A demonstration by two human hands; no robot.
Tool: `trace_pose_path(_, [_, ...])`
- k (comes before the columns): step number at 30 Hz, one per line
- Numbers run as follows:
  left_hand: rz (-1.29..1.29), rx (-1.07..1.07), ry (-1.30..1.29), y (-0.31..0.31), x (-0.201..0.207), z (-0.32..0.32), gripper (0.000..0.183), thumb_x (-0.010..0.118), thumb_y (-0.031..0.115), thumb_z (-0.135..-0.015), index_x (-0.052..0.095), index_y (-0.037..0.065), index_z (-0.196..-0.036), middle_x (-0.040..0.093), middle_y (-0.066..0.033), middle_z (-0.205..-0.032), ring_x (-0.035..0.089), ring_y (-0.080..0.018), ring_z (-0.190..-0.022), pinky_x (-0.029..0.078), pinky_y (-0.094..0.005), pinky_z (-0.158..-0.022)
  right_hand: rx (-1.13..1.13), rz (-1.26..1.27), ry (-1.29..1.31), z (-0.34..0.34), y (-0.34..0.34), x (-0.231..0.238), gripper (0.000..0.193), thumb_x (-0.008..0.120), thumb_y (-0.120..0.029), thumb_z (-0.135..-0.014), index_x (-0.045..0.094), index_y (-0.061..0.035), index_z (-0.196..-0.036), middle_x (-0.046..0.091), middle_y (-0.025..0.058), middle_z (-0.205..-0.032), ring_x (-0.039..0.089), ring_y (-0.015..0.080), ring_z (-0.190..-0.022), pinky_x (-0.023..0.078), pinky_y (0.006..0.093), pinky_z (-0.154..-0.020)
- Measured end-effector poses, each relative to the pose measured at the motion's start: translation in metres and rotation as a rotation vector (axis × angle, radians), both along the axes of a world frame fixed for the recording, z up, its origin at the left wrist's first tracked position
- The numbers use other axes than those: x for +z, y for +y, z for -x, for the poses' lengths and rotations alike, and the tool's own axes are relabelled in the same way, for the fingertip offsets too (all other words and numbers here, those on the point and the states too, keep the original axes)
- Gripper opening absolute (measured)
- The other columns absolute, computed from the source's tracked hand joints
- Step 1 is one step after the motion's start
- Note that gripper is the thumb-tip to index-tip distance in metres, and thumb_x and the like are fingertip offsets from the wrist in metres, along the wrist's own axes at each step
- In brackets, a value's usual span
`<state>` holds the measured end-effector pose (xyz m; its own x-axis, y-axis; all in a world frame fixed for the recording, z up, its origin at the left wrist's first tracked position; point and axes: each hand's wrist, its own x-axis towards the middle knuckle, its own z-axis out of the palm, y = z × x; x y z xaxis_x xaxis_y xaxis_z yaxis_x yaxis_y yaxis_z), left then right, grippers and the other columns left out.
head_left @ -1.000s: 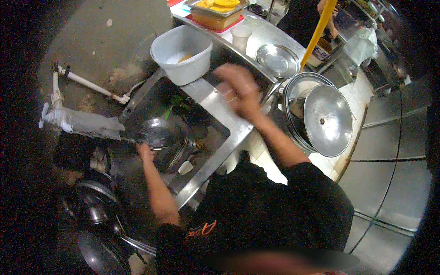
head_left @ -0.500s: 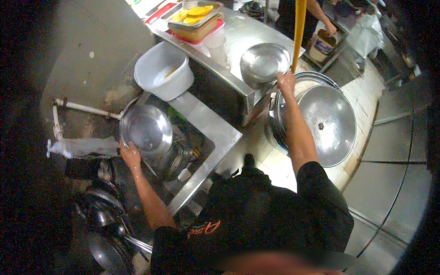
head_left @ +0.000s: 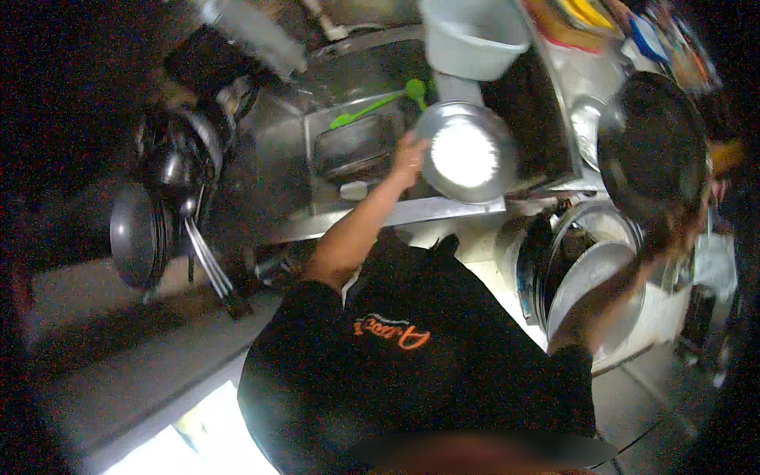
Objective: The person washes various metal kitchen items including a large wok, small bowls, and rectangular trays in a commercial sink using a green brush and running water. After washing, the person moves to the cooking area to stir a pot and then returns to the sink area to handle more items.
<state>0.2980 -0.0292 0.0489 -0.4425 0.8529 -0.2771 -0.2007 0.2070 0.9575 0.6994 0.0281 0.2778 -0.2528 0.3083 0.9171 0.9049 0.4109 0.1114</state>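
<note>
My left hand [head_left: 409,161] grips the rim of a shiny round metal bowl [head_left: 467,154], raised over the sink's near edge with bright glare on its inside. Out to the right, my right hand [head_left: 674,226] is blurred and in shadow. It holds the lower edge of a dark-looking round bowl [head_left: 653,146], tipped up in front of the counter. Partly behind that one, another shiny metal bowl [head_left: 586,131] rests on the counter.
The metal sink [head_left: 289,210] holds a green long-handled utensil [head_left: 368,111] and a rectangular tray [head_left: 356,146]. A pale plastic tub [head_left: 475,39] stands behind. Large metal pots and a round lid [head_left: 594,301] are at right. Several dark pans [head_left: 134,237] cluster at left.
My view has turned leftward. My left hand has brought its bowl out of the sink's left area toward the right. My right hand, earlier at a bowl on the counter, now holds one raised.
</note>
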Motion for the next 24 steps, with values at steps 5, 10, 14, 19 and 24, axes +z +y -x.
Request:
trace_pose_path(5, [0.162, -0.357, 0.298, 0.019, -0.003, 0.036, 0.056, 0.058, 0.046, -0.084, 0.057, 0.000, -0.115, 0.060, -0.0210, -0.113, 0.055, -0.0310, -0.108, 0.041, -0.0364, -0.092, 0.155, 0.178, 0.230, 0.046, -0.044, -0.001, 0.033, 0.057, -0.018, -0.087, 0.056, 0.0024, -0.114, 0.057, 0.0158, -0.114, 0.055, 0.0264, -0.104, 0.045, 0.0351, -0.089])
trace_pose_path(10, [0.449, -0.279, 1.199, -0.007, -0.125, 0.189, 0.047, 0.058, 0.044, -0.082, 0.064, 0.002, -0.103, 0.059, -0.0213, -0.112, 0.056, -0.0365, -0.105, 0.044, -0.0459, -0.091, 0.132, 0.995, 0.591, 0.083, -0.022, -0.167, 0.044, 0.056, -0.021, -0.088, 0.049, 0.0070, -0.120, 0.060, 0.0216, -0.107, 0.058, 0.0332, -0.096, 0.044, 0.0378, -0.087])
trace_pose_path(14, [0.508, -0.829, 1.319, -0.056, -0.191, 0.248, 0.039, 0.060, 0.038, -0.079, 0.067, 0.001, -0.092, 0.063, -0.0208, -0.102, 0.060, -0.0386, -0.097, 0.046, -0.0475, -0.086, -0.138, 1.040, 0.214, 0.078, 0.005, -0.251, 0.051, 0.060, -0.026, -0.083, 0.048, 0.0101, -0.118, 0.060, 0.0275, -0.098, 0.058, 0.0359, -0.090, 0.045, 0.0399, -0.081])
trace_pose_path(19, [0.339, -1.088, 1.199, 0.016, -0.084, 0.278, 0.034, 0.059, 0.034, -0.080, 0.067, 0.003, -0.091, 0.065, -0.0176, -0.098, 0.063, -0.0340, -0.089, 0.048, -0.0458, -0.080, -0.176, 1.052, 0.515, 0.108, -0.028, -0.257, 0.051, 0.063, -0.026, -0.080, 0.050, 0.0079, -0.116, 0.061, 0.0238, -0.100, 0.059, 0.0333, -0.085, 0.046, 0.0406, -0.076])
trace_pose_path(24, [0.070, -0.820, 1.161, 0.086, -0.077, 0.331, 0.054, 0.043, 0.051, -0.089, 0.067, 0.003, -0.094, 0.065, -0.0201, -0.096, 0.063, -0.0339, -0.082, 0.048, -0.0469, -0.076, 0.078, 1.246, 1.093, 0.153, -0.035, -0.270, 0.052, 0.068, -0.014, -0.076, 0.048, -0.0004, -0.122, 0.058, 0.0144, -0.109, 0.059, 0.0210, -0.082, 0.048, 0.0298, -0.067])
